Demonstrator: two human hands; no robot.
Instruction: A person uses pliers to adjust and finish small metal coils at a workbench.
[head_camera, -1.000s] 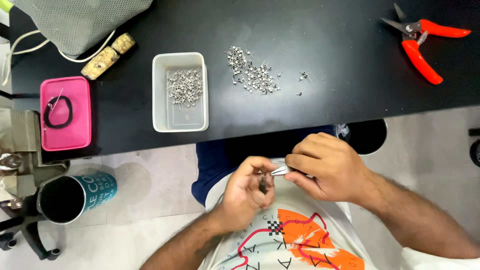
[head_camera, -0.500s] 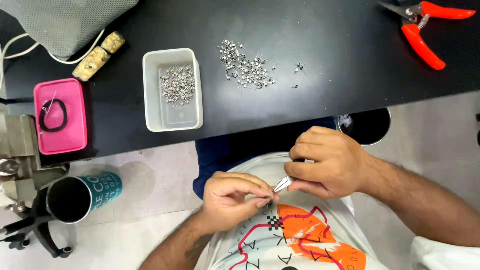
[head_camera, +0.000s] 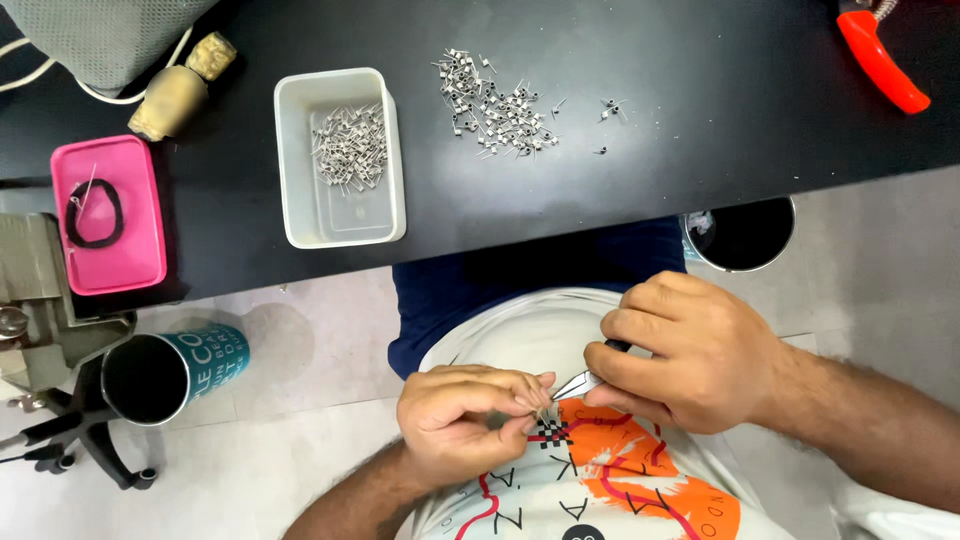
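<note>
- Your left hand (head_camera: 462, 420) is closed, fingertips pinched on a tiny metal piece (head_camera: 541, 412) that is mostly hidden between thumb and forefinger; it sits low in your lap, in front of your printed shirt (head_camera: 600, 470) and well clear of the black surface (head_camera: 600, 120).
- Your right hand (head_camera: 690, 350) is closed around slim metal tweezers (head_camera: 580, 383), their tip meeting the piece at your left fingertips.
- Handling judgement: the piece looks very light, stiff and easily dropped or bent; hold it by its body with the fingertips and let the tweezers take a leg only.
- Far centre on the surface lies a loose scatter of small wire parts (head_camera: 495, 105); a few strays sit just right of it.
- Left of that scatter stands a white rectangular tray (head_camera: 300, 215) with a heap of the same wire parts (head_camera: 348, 145) in its far half.
- At the far left, a pink rectangular box (head_camera: 130, 250) carries a black band (head_camera: 95, 213).
- Beyond it lie a brass-coloured object (head_camera: 175, 95) and a grey mesh bag (head_camera: 110, 35).
- Red-handled cutters (head_camera: 880, 55) lie at the far right corner.
- On the floor at left a teal cylindrical cup (head_camera: 175, 365) with white lettering; under the surface edge at right, a dark round bin (head_camera: 740, 235).
</note>
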